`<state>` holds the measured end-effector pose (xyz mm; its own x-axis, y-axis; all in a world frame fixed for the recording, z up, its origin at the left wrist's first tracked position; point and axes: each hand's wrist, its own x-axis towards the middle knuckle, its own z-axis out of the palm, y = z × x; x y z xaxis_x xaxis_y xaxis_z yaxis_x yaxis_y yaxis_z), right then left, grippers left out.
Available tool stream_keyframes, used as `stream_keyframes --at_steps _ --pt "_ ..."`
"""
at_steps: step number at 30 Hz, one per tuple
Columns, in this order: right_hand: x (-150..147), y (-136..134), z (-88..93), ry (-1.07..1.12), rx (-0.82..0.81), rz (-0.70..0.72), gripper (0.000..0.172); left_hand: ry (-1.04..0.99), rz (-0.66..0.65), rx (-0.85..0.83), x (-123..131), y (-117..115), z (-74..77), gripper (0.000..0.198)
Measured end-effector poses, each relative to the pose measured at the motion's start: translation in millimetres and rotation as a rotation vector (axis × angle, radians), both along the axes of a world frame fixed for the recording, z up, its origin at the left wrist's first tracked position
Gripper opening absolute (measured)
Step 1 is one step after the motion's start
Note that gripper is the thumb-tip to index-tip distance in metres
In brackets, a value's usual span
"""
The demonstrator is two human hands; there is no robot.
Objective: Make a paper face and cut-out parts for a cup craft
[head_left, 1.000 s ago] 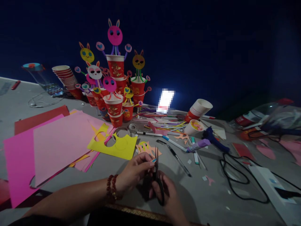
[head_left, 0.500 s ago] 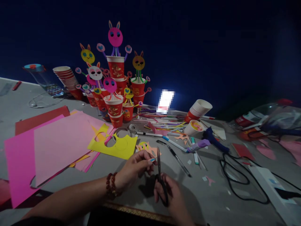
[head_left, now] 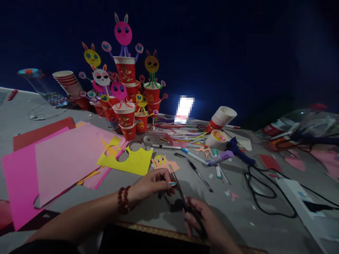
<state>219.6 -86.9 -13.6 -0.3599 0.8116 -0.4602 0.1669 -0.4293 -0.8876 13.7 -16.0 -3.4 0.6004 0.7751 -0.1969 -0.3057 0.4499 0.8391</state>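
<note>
My right hand [head_left: 200,213] is wrapped round the black handles of a pair of scissors [head_left: 179,188], whose blades point up and to the left. Their tips reach close to the fingers of my left hand [head_left: 156,181]. That hand pinches a small paper piece [head_left: 172,183] with a blue middle and a pale edge, like the ears on the paper figures. Whether the blades touch the paper I cannot tell. Just beyond my left hand lie a peach paper scrap [head_left: 173,166] and a yellow paper face [head_left: 160,161].
Rabbit-faced figures in red paper cups [head_left: 125,70] stand stacked at the back. Coloured paper sheets [head_left: 66,155] lie left, a yellow cut-out sheet [head_left: 141,167] in the middle. A black pen [head_left: 197,171], a glue gun [head_left: 242,153] and its black cable [head_left: 254,201] are on the right.
My right hand has moved a little right and down, and the scissors now lean left with their tips nearer my left fingers. The view has shifted slightly.
</note>
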Motion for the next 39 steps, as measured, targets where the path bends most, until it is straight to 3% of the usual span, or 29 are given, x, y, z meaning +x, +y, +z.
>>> stream_keyframes --at_steps 25,33,39 --pt "-1 1 -5.0 0.023 -0.054 -0.010 0.050 -0.011 -0.018 -0.022 0 1 1.0 0.036" --pt "-2 2 3.5 0.000 -0.056 -0.001 0.049 -0.016 -0.020 -0.007 -1 0 0.0 0.034" --pt "3 2 -6.5 -0.053 -0.001 -0.099 0.043 -0.028 -0.049 0.016 0 0 -0.1 0.036"
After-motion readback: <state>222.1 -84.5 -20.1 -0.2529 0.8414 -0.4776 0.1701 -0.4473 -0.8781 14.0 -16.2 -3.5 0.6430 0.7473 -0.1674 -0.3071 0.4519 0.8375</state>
